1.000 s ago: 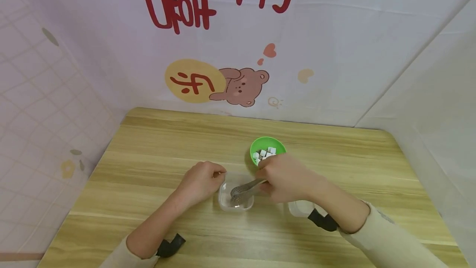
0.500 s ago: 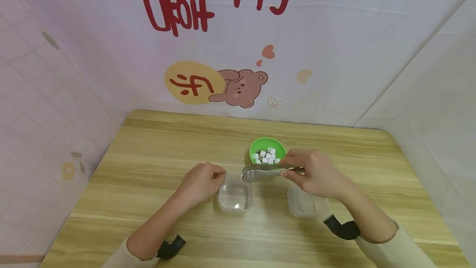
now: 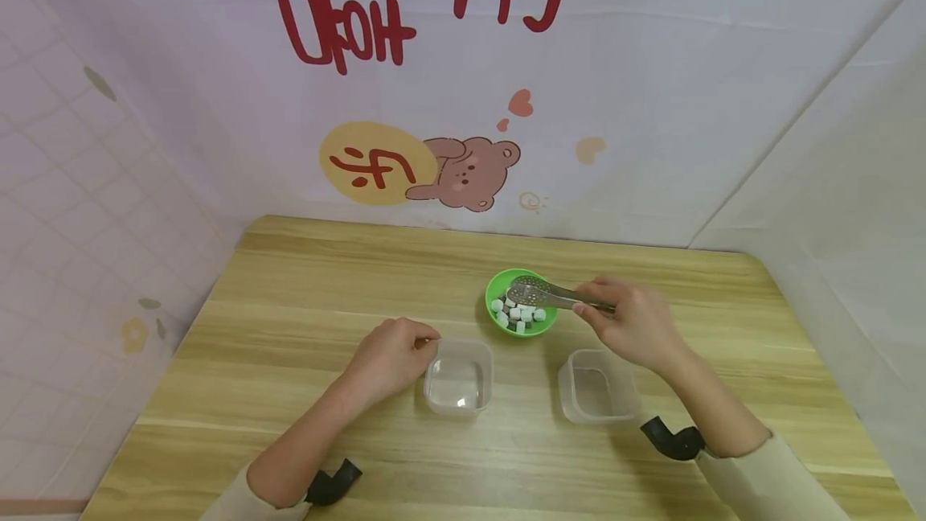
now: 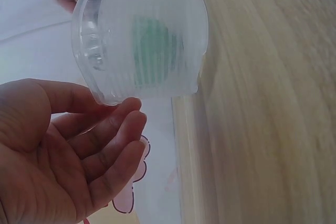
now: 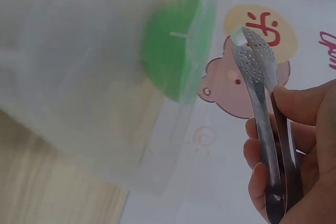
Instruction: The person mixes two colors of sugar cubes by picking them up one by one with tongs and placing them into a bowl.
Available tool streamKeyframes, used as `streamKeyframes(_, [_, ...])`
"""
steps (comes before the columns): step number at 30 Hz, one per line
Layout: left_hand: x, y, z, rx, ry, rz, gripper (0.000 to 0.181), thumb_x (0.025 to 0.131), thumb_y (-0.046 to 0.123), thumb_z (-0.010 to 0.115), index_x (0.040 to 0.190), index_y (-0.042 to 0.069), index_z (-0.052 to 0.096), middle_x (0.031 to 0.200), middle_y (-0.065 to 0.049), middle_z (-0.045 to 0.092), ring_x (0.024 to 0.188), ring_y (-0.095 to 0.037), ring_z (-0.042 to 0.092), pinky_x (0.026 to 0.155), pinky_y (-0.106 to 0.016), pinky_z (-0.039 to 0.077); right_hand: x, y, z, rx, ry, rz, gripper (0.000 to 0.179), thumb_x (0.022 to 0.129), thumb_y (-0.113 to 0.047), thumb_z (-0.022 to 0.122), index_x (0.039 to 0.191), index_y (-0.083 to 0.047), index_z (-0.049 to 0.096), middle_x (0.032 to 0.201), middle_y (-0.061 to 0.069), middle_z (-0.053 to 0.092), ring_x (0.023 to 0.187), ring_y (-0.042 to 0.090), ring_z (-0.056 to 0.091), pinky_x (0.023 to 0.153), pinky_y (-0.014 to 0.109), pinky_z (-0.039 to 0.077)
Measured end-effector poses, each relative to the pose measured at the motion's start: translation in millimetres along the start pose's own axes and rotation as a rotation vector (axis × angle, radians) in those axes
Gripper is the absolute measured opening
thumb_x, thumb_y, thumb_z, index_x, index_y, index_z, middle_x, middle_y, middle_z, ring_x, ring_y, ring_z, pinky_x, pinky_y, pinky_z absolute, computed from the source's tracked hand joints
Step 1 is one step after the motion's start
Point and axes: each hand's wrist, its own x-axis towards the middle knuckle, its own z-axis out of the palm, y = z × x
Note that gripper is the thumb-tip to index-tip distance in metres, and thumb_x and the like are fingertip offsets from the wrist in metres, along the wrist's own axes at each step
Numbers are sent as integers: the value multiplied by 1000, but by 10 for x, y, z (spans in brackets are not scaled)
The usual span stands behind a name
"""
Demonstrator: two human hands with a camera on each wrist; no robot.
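Note:
My left hand (image 3: 394, 356) pinches the rim corner of a clear plastic container (image 3: 459, 408); the left wrist view shows the fingertips (image 4: 134, 103) right at that corner. My right hand (image 3: 637, 324) grips metal tongs (image 3: 557, 294) with perforated heads, which hang over a green bowl (image 3: 493, 284). Several small white cubes (image 3: 515, 313) lie in the bowl, with a few dark bits among them. In the right wrist view, a white piece (image 5: 239, 37) shows between the heads of the tongs.
A second clear container (image 3: 600, 412) stands on the wooden table (image 3: 325, 264), right of the first and below my right hand. Printed white cloth (image 3: 637, 103) hangs behind the table. Black curved pieces (image 3: 673, 442) stick out beside both wrists.
My right hand has moved the tongs from above the left container back up to the right, over the green bowl. The second container has come into fuller view. The left hand stays put.

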Motion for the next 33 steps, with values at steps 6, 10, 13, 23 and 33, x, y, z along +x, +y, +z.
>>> streamKeyframes(6, [6, -4, 7, 10, 4, 9, 21, 96, 10, 65, 107, 11, 83, 99, 0, 77, 77, -14, 59, 72, -36, 50, -38, 99, 68, -26, 18, 1, 16, 85, -10, 82, 100, -6, 82, 91, 1, 74, 58, -1, 49, 51, 26, 39])
streamKeyframes(10, [3, 2, 5, 11, 10, 11, 20, 96, 10, 65, 106, 12, 83, 101, 0, 77, 80, -14, 60, 75, -37, 52, -70, 103, 28, -11, 27, 24, 21, 87, -9, 81, 107, -2, 81, 95, 4, 75, 60, 0, 52, 51, 25, 41])
streamKeyframes(13, [-1, 11, 1, 6, 13, 10, 20, 95, 10, 65, 104, 12, 83, 102, 0, 77, 83, -15, 61, 77, -38, 52, -98, 87, -39, 10, 26, 60, 25, 89, -9, 80, 112, -1, 79, 100, 7, 75, 64, 5, 59, 53, 26, 46])
streamKeyframes(23, [-2, 23, -5, -3, 9, 1, 19, 96, 10, 65, 104, 11, 83, 103, -2, 78, 83, -15, 62, 76, -39, 53, -298, 141, -236, 23, 84, 119, 35, 90, -6, 80, 124, 0, 73, 117, 14, 73, 89, 30, 72, 70, 20, 54])
streamKeyframes(33, [0, 18, 8, -17, 3, 0, 19, 96, 9, 65, 105, 10, 82, 97, -1, 77, 72, -14, 58, 66, -34, 50, -579, 303, -306, 70, 128, 196, 47, 86, 0, 83, 131, 3, 68, 122, 21, 68, 112, 40, 61, 89, 9, 37])
